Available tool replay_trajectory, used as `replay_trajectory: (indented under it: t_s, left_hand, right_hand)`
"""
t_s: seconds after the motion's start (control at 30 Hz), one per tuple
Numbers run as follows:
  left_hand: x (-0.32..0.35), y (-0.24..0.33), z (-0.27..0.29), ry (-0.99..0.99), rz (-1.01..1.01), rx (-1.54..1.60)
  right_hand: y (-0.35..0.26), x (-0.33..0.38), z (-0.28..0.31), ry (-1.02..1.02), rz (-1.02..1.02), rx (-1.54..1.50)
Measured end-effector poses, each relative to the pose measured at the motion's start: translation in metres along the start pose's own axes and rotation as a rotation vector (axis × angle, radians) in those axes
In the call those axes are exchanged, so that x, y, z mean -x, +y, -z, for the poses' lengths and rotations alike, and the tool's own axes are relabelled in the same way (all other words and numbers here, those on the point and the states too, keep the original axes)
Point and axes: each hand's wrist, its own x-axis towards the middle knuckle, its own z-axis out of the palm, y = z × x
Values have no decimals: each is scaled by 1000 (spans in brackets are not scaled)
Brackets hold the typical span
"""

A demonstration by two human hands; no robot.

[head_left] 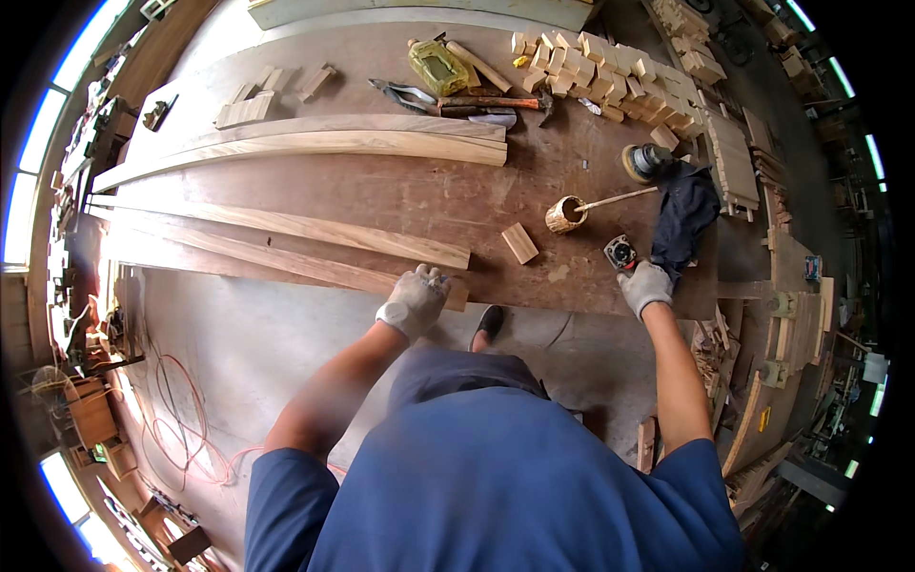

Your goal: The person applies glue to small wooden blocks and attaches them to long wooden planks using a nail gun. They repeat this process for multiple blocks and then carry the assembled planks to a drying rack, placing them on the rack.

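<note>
Curved plank (286,259): lies low on the worktop, running from the frame's left to its centre; its near end sits under the left hand, seemingly pinned to stay put.
Left hand (416,298): gloved, grip curled down over the plank's end at the worktop edge.
Wood block (519,242): loose, just right of the plank ends.
Glue pot (565,214): round, stick resting in it, within reach.
Right hand (645,285): gloved, grip closed beside a small red-and-black tool (620,253); whether it holds it, I cannot tell.
Worktop (410,191): brown, scuffed board; more planks, hammer, stacked blocks upper right.
Room: cluttered workshop, grey floor, orange cable lower left.
</note>
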Motion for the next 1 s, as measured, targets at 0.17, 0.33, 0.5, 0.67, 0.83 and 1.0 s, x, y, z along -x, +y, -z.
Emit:
replay_trajectory:
  t_s: [0.17,0.33,0.5,0.67,0.83,1.0]
  left_hand:
    - [-2,1,5,-36,-36,-57]
    - [-11,-4,-5,-75,-39,-47]
    - [-12,-9,-7,-51,-72,20]
    - [-5,-11,-2,-25,-60,79]
    - [29,-34,12,-70,-24,87]
    - [52,-57,3,-56,19,14]
  right_hand:
    - [9,-24,-55,0,-13,-69]
    - [-4,-19,-72,-94,59,-140]
    - [-21,0,-64,62,108,-92]
    - [-60,22,-60,323,484,-334]
    - [-129,29,-69,223,484,-352]
    - [-173,21,-72,139,342,-298]
